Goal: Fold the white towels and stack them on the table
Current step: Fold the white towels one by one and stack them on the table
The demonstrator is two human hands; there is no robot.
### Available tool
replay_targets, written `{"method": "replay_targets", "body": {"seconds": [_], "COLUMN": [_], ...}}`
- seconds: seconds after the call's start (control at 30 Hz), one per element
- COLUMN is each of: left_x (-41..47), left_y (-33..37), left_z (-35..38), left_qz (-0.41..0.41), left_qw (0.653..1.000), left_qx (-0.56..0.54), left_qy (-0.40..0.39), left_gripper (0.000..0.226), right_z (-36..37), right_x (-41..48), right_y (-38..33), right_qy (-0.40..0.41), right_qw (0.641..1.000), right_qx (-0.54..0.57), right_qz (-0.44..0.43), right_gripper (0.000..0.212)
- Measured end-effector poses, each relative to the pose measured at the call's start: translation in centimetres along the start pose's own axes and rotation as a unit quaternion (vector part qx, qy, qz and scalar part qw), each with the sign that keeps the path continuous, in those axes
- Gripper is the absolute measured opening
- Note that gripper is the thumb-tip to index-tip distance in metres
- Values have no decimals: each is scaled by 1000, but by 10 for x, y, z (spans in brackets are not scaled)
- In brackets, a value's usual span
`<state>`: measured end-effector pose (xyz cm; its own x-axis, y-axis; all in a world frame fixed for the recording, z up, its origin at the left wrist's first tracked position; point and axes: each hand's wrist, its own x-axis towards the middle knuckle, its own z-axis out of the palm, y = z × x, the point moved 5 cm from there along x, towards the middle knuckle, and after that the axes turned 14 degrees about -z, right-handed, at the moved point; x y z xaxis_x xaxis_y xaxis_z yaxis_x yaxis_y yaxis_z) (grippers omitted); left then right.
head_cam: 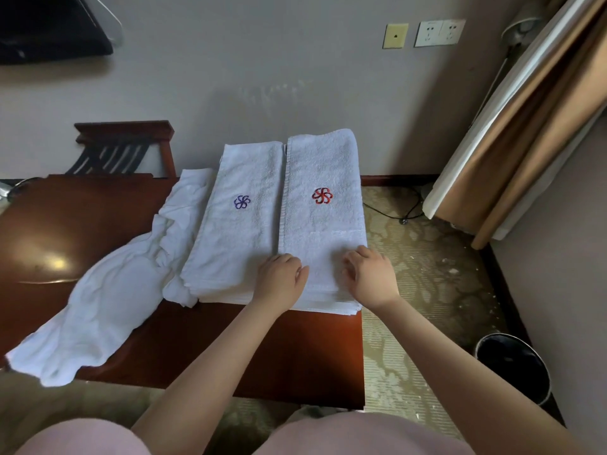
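while the left hand point(279, 279) and right hand point(371, 275) rest with curled fingers on the near end of the folded white terry towel with a red flower emblem point(323, 224), whether they pinch cloth cannot be told. that towel lies on the red-brown wooden table point(98, 218), touching a folded white purple-emblem towel point(243, 231); a crumpled white cloth point(108, 303) sprawls left.

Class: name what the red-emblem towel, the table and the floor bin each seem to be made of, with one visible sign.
Red-emblem towel: probably cotton terry, matte; nubby looped pile, stitched emblem. Table: wood or veneer, glossy reddish varnish; it mirrors a bright light. Floor bin: dark, smooth with a paler rim; plastic or metal, unclear.
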<state>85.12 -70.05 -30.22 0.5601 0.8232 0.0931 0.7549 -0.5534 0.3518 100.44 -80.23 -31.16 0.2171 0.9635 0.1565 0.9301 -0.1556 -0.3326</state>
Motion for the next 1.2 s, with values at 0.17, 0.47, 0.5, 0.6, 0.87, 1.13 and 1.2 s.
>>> {"method": "replay_targets", "body": {"seconds": [0.17, 0.47, 0.5, 0.6, 0.87, 1.13, 1.2], "left_x": [20, 69, 72, 72, 53, 53, 50], "left_y": [13, 29, 22, -6, -119, -246, -285], "left_z": [-3, -61, -67, -78, -115, -136, -134], "left_qz": [-33, -107, -134, -193, -256, -251, -255], "left_qw": [990, 993, 983, 944, 948, 955, 955], "left_qx": [124, -45, -118, -262, -186, -145, -131], "left_qy": [-57, -33, -39, -57, -41, -66, -77], "left_gripper": [24, 21, 15, 6, 13, 31, 32], "right_z": [-15, -74, -79, -82, -55, 3, 20], "right_x": [23, 71, 78, 95, 128, 162, 171], "right_y": [-1, -20, -26, -49, -130, -208, -232], "right_qy": [-46, 16, 19, 19, -51, -84, -96], "right_qw": [999, 987, 985, 978, 974, 981, 983], "right_qx": [-16, 154, 170, 205, 207, 158, 140], "right_qz": [21, 33, 26, -16, -81, -69, -64], "right_gripper": [16, 24, 22, 18, 15, 16, 19]}}
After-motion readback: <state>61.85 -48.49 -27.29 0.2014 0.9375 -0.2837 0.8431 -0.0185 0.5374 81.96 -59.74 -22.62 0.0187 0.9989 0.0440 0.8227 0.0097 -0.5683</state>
